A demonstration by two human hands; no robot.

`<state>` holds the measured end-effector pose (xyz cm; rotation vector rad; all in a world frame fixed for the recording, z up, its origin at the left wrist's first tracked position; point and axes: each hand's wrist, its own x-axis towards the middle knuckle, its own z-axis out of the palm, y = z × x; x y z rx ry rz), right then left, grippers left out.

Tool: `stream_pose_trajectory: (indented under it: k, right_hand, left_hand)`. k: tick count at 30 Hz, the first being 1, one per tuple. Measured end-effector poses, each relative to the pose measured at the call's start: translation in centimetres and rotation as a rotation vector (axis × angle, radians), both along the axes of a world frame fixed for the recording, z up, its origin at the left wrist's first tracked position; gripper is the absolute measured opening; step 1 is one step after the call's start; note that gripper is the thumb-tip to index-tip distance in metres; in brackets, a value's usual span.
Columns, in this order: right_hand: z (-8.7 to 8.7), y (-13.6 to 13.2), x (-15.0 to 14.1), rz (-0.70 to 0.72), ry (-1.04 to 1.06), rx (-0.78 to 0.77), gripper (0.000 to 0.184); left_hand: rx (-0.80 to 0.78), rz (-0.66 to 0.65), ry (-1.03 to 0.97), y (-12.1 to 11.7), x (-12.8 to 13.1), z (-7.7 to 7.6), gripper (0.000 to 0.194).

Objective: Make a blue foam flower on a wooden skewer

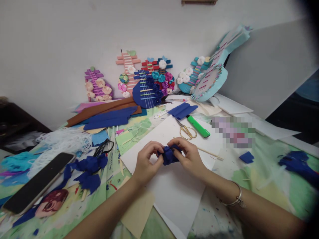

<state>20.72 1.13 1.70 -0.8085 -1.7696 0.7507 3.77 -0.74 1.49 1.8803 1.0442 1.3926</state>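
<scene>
Both hands meet over a white sheet [174,196] at the table's middle. My left hand [147,161] and my right hand [188,156] pinch a small bunched blue fabric flower [169,155] between their fingertips, fingers curled round it. A silver bracelet [236,199] sits on my right wrist. Gold scissors [186,131] and a green craft knife [198,126] lie just beyond the hands, beside a folded blue fabric piece [182,110]. A thin wooden stick [209,152] rests to the right of my right hand.
A black phone [37,182] lies at the left near white netting [62,141] and blue fabric scraps [88,171]. Decorated foam guitars [147,86] lean on the wall at the back, a large turquoise one [214,73] at the right. More blue scraps [297,164] lie far right.
</scene>
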Motion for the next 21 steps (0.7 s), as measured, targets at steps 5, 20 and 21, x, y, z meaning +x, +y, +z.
stream_pose_trajectory:
  k: [5, 20, 21]
  right_hand:
    - [0.23, 0.06, 0.14, 0.05, -0.09, 0.081, 0.023]
    - [-0.6, 0.82, 0.16, 0.033, -0.059, 0.01, 0.016]
    - [-0.61, 0.84, 0.14, 0.036, -0.053, -0.008, 0.015]
  left_hand:
    - [-0.115, 0.012, -0.027, -0.13, 0.07, 0.04, 0.017]
    - [-0.446, -0.213, -0.394, 0.45, 0.09, 0.17, 0.031]
    - [-0.454, -0.215, -0.398, 0.47, 0.05, 0.09, 0.03]
